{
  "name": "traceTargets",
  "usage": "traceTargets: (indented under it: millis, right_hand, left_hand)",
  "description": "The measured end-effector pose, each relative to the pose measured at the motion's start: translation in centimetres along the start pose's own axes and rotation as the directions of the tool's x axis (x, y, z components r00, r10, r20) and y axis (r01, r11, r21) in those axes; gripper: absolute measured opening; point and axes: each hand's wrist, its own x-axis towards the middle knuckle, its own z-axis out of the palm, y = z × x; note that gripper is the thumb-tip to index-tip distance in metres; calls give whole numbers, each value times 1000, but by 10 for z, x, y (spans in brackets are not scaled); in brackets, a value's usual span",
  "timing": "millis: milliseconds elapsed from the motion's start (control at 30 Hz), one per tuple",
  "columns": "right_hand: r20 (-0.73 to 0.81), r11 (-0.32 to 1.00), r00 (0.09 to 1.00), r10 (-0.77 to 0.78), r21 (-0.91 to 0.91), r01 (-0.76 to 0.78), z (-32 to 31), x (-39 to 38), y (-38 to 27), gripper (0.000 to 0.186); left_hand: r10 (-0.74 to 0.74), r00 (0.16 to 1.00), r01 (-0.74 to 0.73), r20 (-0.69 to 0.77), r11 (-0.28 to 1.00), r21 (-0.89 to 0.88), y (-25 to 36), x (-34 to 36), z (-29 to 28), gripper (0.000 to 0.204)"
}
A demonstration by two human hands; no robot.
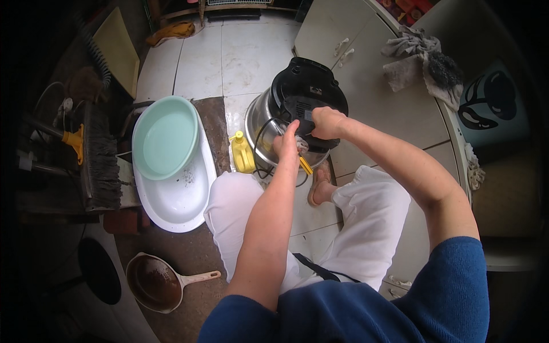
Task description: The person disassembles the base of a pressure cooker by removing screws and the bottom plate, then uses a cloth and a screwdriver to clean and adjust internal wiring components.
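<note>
In front of me stands a round appliance with a shiny steel body (pixel 257 123) and a black vented end (pixel 311 77) facing up, tilted toward me. My right hand (pixel 327 123) is closed in a fist against the black part; what its fingers hold is hidden. My left hand (pixel 284 143) is closed at the near edge of the appliance, thumb up, its grip mostly hidden. Beside it are a crumpled whitish bit (pixel 301 145) and a yellow strip like a tool handle (pixel 306 165). A black power cord (pixel 258 142) loops down left of the appliance.
A yellow jug (pixel 242 154) stands left of the appliance. Further left, a pale green basin (pixel 194 134) rests on a white oval tub (pixel 209 197). A frying pan (pixel 153 283) lies near left, a broom (pixel 102 160) behind it. Cabinets (pixel 366 74) with a cloth (pixel 412 43) line the right.
</note>
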Motion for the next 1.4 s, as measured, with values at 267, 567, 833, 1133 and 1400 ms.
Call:
traceTargets:
  millis: [267, 567, 833, 1133, 1400]
  right_hand:
    - [-268, 980, 950, -159, -157, 119, 15, -7, 8, 22]
    - [-47, 993, 997, 54, -103, -59, -3, -13, -10, 28]
    - [-104, 991, 994, -19, -130, 5, -3, -14, -9, 28]
    - [-166, 973, 979, -118, -216, 81, 5, -13, -3, 20]
    - [12, 992, 999, 50, -117, -48, -1, -2, -3, 30]
  left_hand:
    - [2, 1000, -1, -24, 1000, 15, -1, -1, 5, 34]
    - [15, 999, -13, -41, 999, 37, -6, 4, 3, 34]
    - [22, 999, -22, -31, 1000, 19, -4, 4, 0, 34]
    - [35, 999, -35, -16, 999, -2, -6, 7, -1, 34]
    - [12, 1000, -12, -11, 1000, 12, -2, 0, 2, 33]
